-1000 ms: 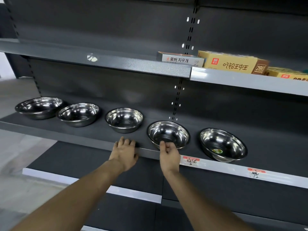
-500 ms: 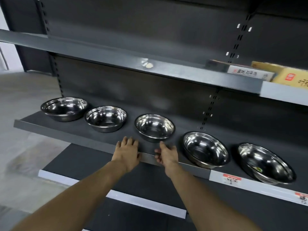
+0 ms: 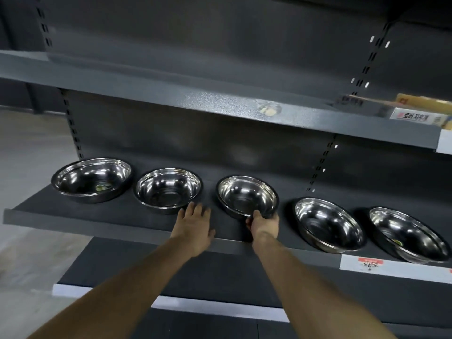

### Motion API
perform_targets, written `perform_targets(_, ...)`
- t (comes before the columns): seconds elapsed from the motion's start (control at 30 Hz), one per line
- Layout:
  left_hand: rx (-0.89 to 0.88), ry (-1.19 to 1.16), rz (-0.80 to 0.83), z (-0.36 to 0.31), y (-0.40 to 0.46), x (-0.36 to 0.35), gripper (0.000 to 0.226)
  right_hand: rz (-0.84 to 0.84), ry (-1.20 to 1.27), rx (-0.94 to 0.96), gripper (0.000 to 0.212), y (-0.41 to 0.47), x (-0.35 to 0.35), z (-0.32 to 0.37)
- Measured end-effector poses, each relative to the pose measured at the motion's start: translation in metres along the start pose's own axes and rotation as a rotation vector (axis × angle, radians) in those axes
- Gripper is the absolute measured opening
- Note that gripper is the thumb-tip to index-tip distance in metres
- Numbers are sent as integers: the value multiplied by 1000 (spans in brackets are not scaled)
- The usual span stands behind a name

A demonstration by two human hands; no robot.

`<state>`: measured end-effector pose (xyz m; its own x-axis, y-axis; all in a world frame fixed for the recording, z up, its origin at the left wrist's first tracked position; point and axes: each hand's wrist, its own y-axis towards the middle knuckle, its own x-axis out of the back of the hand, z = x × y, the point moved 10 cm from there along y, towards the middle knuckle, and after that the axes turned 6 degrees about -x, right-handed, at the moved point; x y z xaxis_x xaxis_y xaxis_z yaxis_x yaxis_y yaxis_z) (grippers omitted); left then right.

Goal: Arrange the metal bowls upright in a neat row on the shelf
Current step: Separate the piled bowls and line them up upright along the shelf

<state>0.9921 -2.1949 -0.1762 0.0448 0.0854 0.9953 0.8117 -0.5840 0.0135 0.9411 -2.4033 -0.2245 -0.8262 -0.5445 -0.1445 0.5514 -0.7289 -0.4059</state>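
Several shiny metal bowls stand upright in a row on the dark shelf [image 3: 73, 216]. My right hand [image 3: 265, 222] grips the near rim of the middle bowl [image 3: 245, 195], which tilts slightly toward me. Flat on the shelf, fingers spread, my left hand [image 3: 194, 225] rests just in front of the second bowl [image 3: 167, 189] and holds nothing. The leftmost bowl [image 3: 91, 178] has a small sticker inside. Two more bowls, the fourth bowl [image 3: 327, 223] and the rightmost bowl [image 3: 408, 233], stand to the right.
An upper shelf [image 3: 220, 101] runs above the bowls, with boxes [image 3: 413, 116] at its right end. A price label [image 3: 369, 264] sticks on the shelf's front edge. A lower shelf [image 3: 195, 282] juts out below. Grey floor lies at the left.
My view has swung left. My right hand left the fourth bowl, moved left, and took hold of the middle bowl's rim. My left hand slid forward onto the shelf.
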Motion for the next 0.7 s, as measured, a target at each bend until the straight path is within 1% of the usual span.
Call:
perform_targets(0.2,10,6,-3,1,-5,1,71,-5,-94,39,53,-8,8,-4)
perform_targets(0.33,20,23,2,-7,-15,1,71,50,-99,24,50,-16,17,-9)
perform_targets(0.47,23,28,-16,-18,-26,2,69,77,-114,17,36,-25,31,-12)
perform_targets(0.63,37,40,-3,-28,-40,5,69,110,-143,31,31,-35,40,-13)
perform_targets(0.7,40,50,-5,-30,-46,8,69,88,-174,40,31,-36,42,-11)
